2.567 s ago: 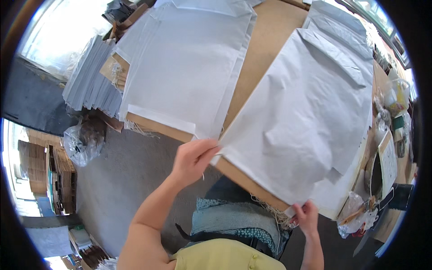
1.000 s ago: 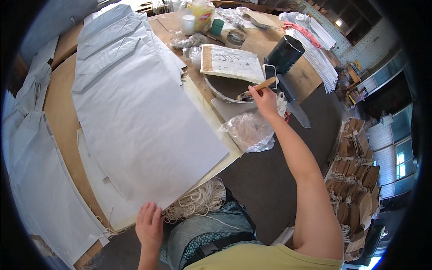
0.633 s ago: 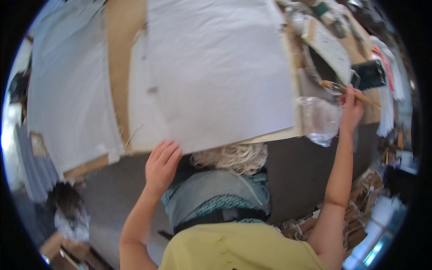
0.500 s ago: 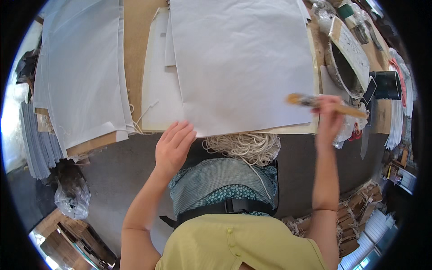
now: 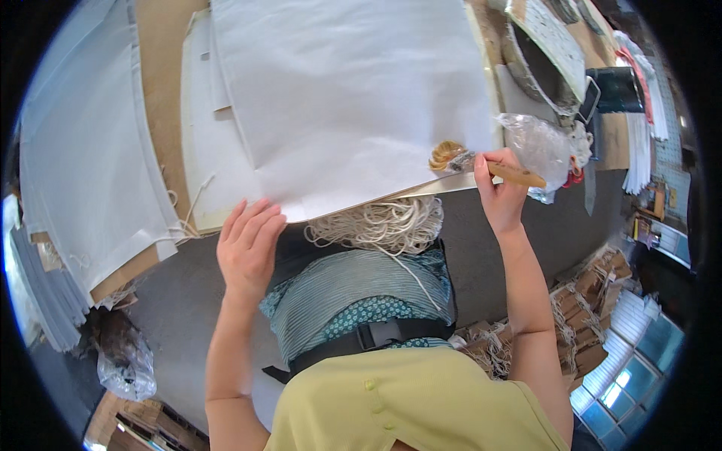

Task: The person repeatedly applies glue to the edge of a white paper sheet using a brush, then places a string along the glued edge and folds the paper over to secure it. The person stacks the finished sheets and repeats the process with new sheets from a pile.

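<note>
A large white paper sheet (image 5: 353,98) covers the middle of the table, lying over a cream board (image 5: 207,143) that shows along its left side. My left hand (image 5: 252,237) rests flat on the sheet's near left corner, its fingers stretched out and holding nothing. In my right hand (image 5: 500,184) is a paintbrush (image 5: 519,174) with a wooden handle, gripped near its ferrule. Its tan bristles are splayed and bent against the sheet near the right front edge.
White cord (image 5: 383,225) lies bundled in my lap below the table edge. More white sheets (image 5: 86,143) lie at left. To the right are a bucket (image 5: 526,68) with a whitish board on it, clear plastic (image 5: 538,150), red-handled scissors (image 5: 574,174) and a black cylinder (image 5: 617,89).
The paintbrush has come down and left onto the sheet near its right front edge, its bristles now spread. The whole view has shifted and turned slightly. My left hand stays at the sheet's corner.
</note>
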`<state>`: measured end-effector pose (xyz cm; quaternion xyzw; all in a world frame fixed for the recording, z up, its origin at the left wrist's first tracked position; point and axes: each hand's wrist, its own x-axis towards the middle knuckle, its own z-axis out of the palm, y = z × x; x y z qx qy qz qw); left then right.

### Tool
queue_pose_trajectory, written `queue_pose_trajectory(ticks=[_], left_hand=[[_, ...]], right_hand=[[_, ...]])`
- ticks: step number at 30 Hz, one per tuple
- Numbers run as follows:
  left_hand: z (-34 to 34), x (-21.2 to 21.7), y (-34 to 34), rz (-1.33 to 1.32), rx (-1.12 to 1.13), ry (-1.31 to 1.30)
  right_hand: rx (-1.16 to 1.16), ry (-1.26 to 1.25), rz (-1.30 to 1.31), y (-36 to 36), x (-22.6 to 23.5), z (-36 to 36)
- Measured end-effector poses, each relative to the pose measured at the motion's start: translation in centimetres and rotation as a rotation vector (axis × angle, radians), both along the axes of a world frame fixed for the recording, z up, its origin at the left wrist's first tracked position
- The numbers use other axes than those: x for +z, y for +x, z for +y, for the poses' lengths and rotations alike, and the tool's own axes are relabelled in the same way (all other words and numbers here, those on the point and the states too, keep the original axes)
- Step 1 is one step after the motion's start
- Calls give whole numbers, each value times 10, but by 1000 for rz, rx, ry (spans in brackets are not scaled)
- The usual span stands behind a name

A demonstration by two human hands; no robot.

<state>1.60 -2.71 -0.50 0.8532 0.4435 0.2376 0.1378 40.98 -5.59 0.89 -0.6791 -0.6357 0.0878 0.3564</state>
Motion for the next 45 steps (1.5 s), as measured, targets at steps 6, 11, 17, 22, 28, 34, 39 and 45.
queue_pose_trajectory(ticks=[6, 11, 17, 22, 28, 34, 39, 45], left_hand=[[15, 16, -15, 81, -6, -31], [-3, 23, -37, 76, 163, -6], [-37, -9, 5, -119, 106, -221], [-34, -49, 59, -127, 2, -267], [-30, -14, 62, -217, -74, -387], [-28, 87, 1, -1120, -6, -1227], [-18, 89, -70, -1535, 3, -879], [19, 68, -110, -1655, 192, -908]], right_hand=[[-104, -141, -43, 33, 50, 8], [-231, 150, -508, 112, 81, 1], [-185, -162, -742, 140, 68, -19], [108, -70, -483, 22, 43, 6], [440, -129, -196, -79, 28, -2], [706, -665, 629, -115, 48, -36], [540, -649, 776, -59, 37, -48], [104, -514, 705, 23, 46, -34]])
